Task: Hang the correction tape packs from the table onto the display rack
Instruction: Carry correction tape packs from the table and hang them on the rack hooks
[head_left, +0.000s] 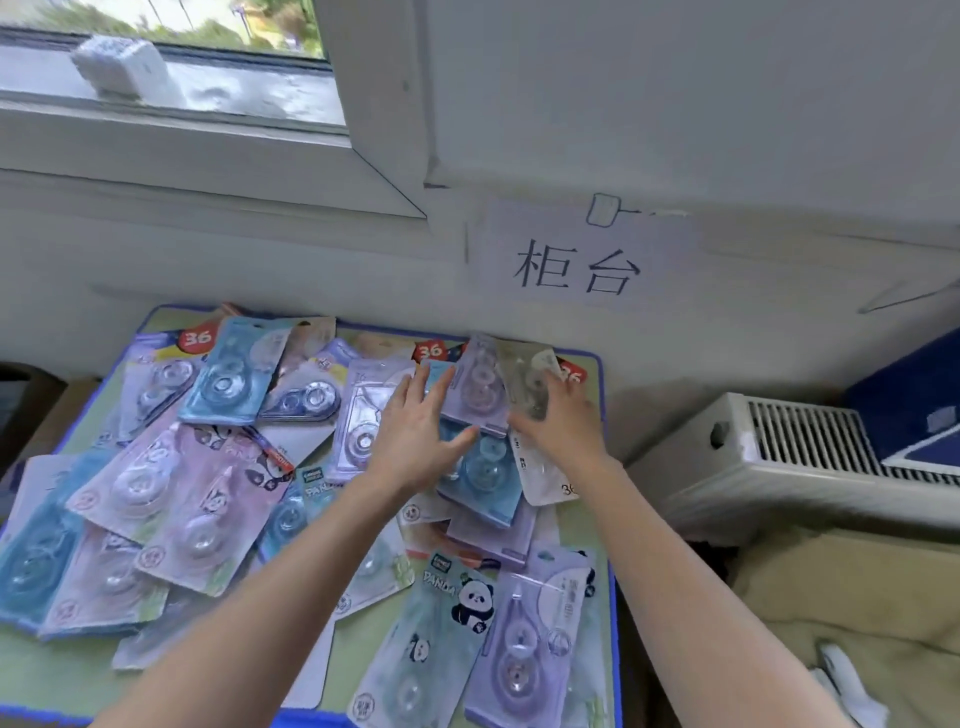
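Many packs: correction tape packs (171, 499) lie flat in a loose, overlapping heap over most of the table (52, 670).
Table surface: green mat with a blue edge, set against the wall below the window (171, 78).
Left hand (415, 436): palm down, fingers straight and spread apart, resting on the packs at the far middle of the heap; fingertips touch the left edge of a lilac pack (480, 384).
Right hand (563, 421): fingers curled onto a grey-clear pack (524, 379) near the table's far right corner.
Lilac pack: between the two hands, overlapping a blue pack (485, 473).
Near edge: panda pack (447, 623) lies face up, just beside the right forearm.
Wall: paper sign (576, 270) with handwritten characters, above the table's far right corner.
Right of table: white radiator (779, 452), with a blue box (914, 400) at its far end.
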